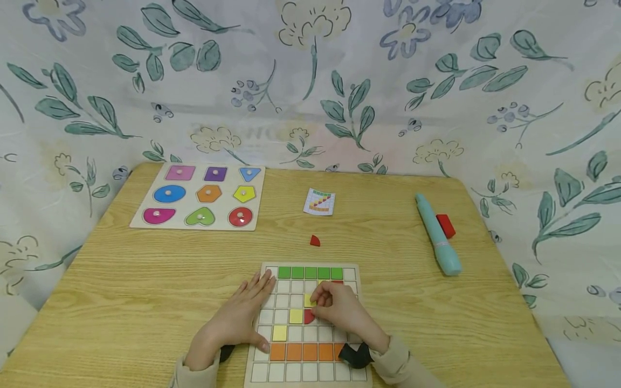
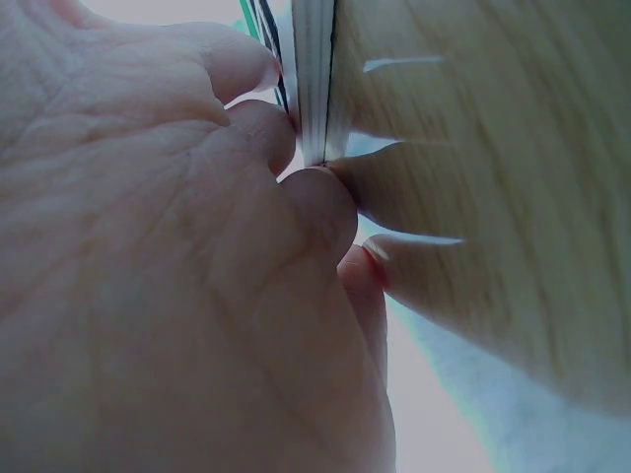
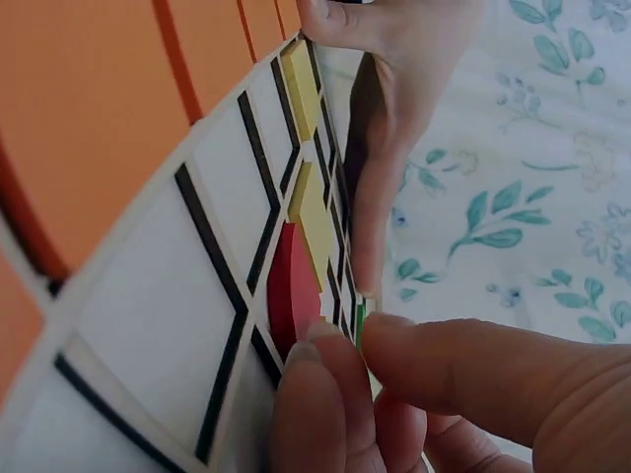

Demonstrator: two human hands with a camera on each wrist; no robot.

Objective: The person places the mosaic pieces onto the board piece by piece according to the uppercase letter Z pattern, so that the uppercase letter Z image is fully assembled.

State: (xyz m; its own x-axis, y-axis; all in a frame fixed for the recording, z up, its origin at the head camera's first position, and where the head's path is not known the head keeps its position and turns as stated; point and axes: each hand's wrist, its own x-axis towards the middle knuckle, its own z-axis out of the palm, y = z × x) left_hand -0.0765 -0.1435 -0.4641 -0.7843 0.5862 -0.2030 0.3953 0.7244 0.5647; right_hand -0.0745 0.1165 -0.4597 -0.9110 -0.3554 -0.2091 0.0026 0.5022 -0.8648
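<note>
A white grid board (image 1: 276, 372) carries green squares (image 1: 310, 272) along its far row and orange squares (image 1: 293, 352) near its front. A diagonal of yellow squares (image 1: 280, 333) crosses the middle. My left hand (image 1: 237, 318) lies with spread fingers along the board's left edge, thumb over the orange row's end. My right hand (image 1: 342, 307) bends its fingers over the middle, fingertips right at a red quarter-circle piece (image 3: 294, 291) beside a yellow square. I cannot tell whether they pinch it. Another red piece (image 1: 337, 282) shows partly behind the right hand.
A loose red quarter-circle piece (image 1: 315, 241) lies beyond the board, below a small pattern card (image 1: 319, 202). At the back left is a knobbed shape puzzle (image 1: 225, 218). A long turquoise object (image 1: 436, 234) and a red block (image 1: 446, 226) lie at the right.
</note>
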